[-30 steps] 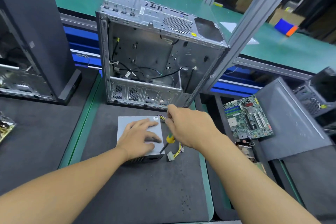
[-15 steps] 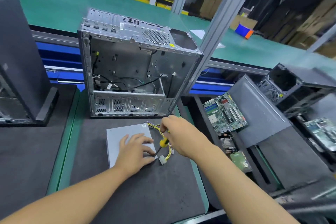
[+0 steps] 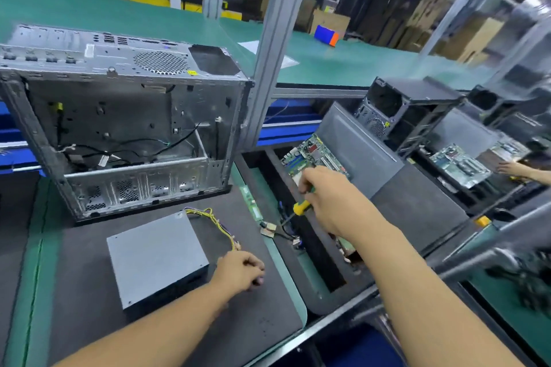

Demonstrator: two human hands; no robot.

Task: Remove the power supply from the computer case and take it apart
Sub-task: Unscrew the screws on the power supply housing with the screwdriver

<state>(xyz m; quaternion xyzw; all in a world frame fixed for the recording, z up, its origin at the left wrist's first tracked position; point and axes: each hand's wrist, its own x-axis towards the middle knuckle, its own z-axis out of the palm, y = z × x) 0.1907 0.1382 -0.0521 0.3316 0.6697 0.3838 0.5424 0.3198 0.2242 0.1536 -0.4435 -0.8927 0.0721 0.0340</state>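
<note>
Head view: the power supply [image 3: 158,259] is out of the computer case [image 3: 119,128]. It lies flat on the dark mat [image 3: 83,301] of the desk [image 3: 35,277], near the front edge and just in front of the case.
Done: the removal looks finished. The case stands open at the back of the desk with only loose black cables inside.
Left to do: the power supply's grey cover is still closed on every side that shows, so the taking apart appears hardly begun, if at all.
Wires: yellow wires [image 3: 216,222] run from the power supply's back right corner toward the desk's right edge and end just beside the left hand [image 3: 241,272].
Left hand: it rests on the mat to the right of the power supply, not touching it, fingers curled. Whether they hold something small cannot be told.
Right hand: the right hand [image 3: 325,199] grips a yellow-and-green screwdriver [image 3: 299,207], tip down, beyond the desk's right edge and well apart from the power supply.
Surface: a green border runs around the mat. A tray to the right holds a circuit board [image 3: 313,153] and a grey panel [image 3: 357,140].
Room: behind are a green conveyor belt [image 3: 89,12], a metal post [image 3: 277,39] and cardboard boxes [image 3: 331,21]. More cases [image 3: 402,110] stand at the right.
</note>
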